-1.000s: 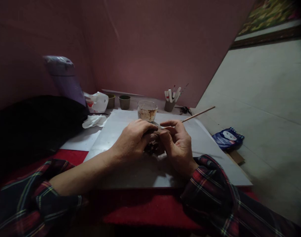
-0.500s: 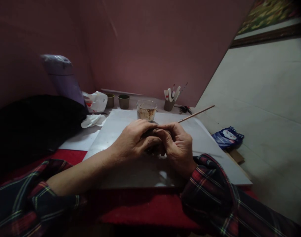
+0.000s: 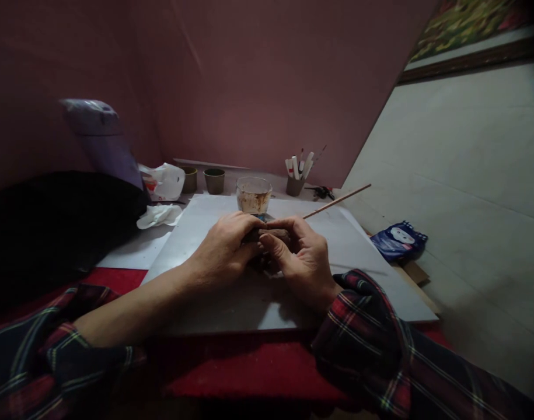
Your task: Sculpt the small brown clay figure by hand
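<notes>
Between my two hands is a dark brown lump that looks like clay (image 3: 278,234), held above the white board. My left hand (image 3: 225,248) curls around its left side, with the fingertips hidden behind it. My right hand (image 3: 304,256) grips the right side, its thumb pressed on the near face and its fingers over the top. The underside of the lump is in shadow. Just beyond my hands stands a glass bowl (image 3: 254,197) with brown smears. A thin wooden stick (image 3: 339,200) slants away behind my right hand; its lower end is hidden.
The white board (image 3: 358,280) lies on a red cloth (image 3: 249,373). At the back are two small pots (image 3: 215,182), a cup of pens (image 3: 295,185) and black keys (image 3: 323,192). Leftward are crumpled tissue (image 3: 159,216), a purple flask (image 3: 104,140) and black fabric (image 3: 60,221); rightward, a blue packet (image 3: 398,240).
The whole view has shifted slightly. My left thumb has dropped lower and my right thumb has moved on the near face, so more of the brown lump shows between my hands.
</notes>
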The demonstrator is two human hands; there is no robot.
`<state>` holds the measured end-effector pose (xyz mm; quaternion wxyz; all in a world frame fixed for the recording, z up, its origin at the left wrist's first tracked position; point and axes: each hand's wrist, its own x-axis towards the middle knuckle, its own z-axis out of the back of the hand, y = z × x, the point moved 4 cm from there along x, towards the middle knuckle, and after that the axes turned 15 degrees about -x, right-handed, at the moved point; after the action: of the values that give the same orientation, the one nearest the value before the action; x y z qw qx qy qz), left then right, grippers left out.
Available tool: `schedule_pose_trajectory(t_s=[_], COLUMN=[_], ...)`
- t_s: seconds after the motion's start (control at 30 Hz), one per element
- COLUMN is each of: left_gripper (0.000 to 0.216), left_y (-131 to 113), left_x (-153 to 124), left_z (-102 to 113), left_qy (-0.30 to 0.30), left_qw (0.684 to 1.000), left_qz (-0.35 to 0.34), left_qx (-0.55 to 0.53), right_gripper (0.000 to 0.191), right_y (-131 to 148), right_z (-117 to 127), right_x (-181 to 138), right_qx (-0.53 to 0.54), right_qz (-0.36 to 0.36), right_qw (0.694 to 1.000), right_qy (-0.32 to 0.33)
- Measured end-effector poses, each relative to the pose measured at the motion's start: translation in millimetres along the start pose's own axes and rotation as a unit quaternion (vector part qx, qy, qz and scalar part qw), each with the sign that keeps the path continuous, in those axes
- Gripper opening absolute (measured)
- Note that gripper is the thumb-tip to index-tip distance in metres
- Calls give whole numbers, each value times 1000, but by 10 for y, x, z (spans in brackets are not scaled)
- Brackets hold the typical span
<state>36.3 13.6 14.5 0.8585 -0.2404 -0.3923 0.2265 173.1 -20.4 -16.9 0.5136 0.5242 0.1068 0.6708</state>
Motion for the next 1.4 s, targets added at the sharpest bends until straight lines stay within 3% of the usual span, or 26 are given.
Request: schedule_pose_trajectory(t_s=[0.33, 0.57, 0.67, 0.77, 0.9, 1.1, 1.4], left_gripper=[9, 16, 33, 29, 21, 28, 21], left_y=[-15, 42, 64, 79, 71, 35, 32], left_x=[6, 7, -4, -22, -24, 4, -7], left_z=[-13, -46, -37, -40, -47, -18, -24], left_qy=[21, -7, -14, -5, 7, -13, 15], left_qw=[999, 998, 997, 998, 998, 994, 997], left_qz=[-30, 33, 27, 16, 44, 93, 53], left_qx=[38, -51, -70, -55, -44, -49, -56], right_gripper=[18, 23, 28, 33, 36, 36, 18], right_y=[30, -5, -31, -50, -69, -36, -8], right_z=[-3, -3, -8, -10, -15, 13, 1], right_x=[-31, 19, 50, 74, 78, 52, 10], right_qx=[28, 103, 127, 112, 99, 32, 55], right_qz=[23, -57, -90, -100, -80, -16, 4], right_qw=[999, 993, 988, 989, 992, 999, 998], right_qy=[-9, -4, -14, -15, 15, 6, -24])
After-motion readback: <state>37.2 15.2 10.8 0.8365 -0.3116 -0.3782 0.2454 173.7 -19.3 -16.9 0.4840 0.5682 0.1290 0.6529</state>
